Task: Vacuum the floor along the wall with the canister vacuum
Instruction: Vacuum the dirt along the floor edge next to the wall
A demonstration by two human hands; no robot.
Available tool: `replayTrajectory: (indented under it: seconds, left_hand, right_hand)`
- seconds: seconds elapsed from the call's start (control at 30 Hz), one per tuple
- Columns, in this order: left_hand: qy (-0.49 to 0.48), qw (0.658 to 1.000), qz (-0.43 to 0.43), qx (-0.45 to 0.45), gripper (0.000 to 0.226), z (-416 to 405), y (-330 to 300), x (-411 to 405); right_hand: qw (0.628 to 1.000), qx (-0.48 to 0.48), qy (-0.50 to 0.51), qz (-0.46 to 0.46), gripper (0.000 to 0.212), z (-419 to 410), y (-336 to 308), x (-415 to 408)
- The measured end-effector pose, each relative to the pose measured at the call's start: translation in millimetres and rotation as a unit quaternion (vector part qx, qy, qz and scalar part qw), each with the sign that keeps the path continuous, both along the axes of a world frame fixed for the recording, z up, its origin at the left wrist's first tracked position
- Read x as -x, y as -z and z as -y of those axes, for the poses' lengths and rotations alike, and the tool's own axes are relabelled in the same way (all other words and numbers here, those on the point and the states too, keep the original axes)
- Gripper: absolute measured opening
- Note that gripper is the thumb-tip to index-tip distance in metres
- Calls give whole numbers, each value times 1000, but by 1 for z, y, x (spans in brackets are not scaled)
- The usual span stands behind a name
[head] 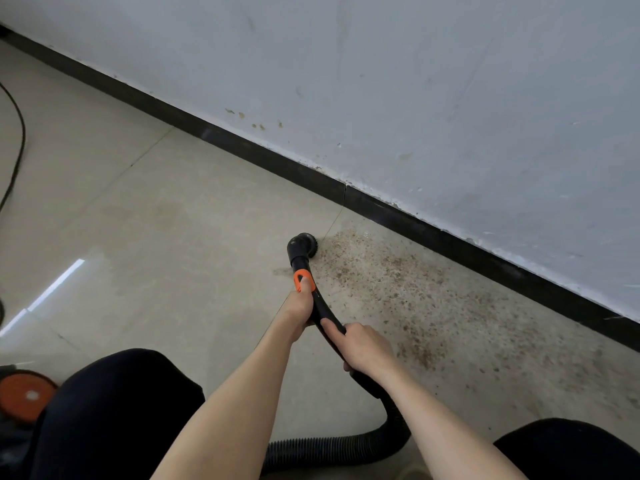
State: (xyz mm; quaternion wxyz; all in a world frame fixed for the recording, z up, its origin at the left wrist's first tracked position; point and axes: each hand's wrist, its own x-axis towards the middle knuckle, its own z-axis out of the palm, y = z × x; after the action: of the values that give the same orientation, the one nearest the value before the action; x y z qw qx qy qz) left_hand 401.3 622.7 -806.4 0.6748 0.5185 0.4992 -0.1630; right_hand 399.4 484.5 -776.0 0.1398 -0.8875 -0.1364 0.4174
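A black curved vacuum wand (323, 311) ends in a round brush nozzle (304, 242) that sits on the beige tile floor at the left edge of a patch of brown dirt (391, 289). My left hand (299, 308) grips the wand just below its orange slider (302, 277), thumb on the orange part. Further back, my right hand (363, 349) grips the wand's lower end, where the ribbed hose (346, 443) begins. The hose loops down and left between my knees. The canister's orange wheel (22, 394) shows at the lower left.
A black baseboard (346, 194) runs diagonally under the scuffed white wall (415, 98), close behind the dirt. A black power cord (17, 147) curves along the left edge. My dark-clothed knees (114, 410) fill the bottom corners.
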Motion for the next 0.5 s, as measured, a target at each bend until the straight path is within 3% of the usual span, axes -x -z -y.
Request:
replayTrajectory:
  seconds: [0.27,0.5]
  left_hand:
    - [9,1000,12,-24,50,1,6,-13]
    - [-42,998,-2,-37,50,-12,9,7]
  right_hand:
    - [1000,9,7,11,65,-4,1,-10]
    - [999,-8,-18,-31,70,-12,-1,-10]
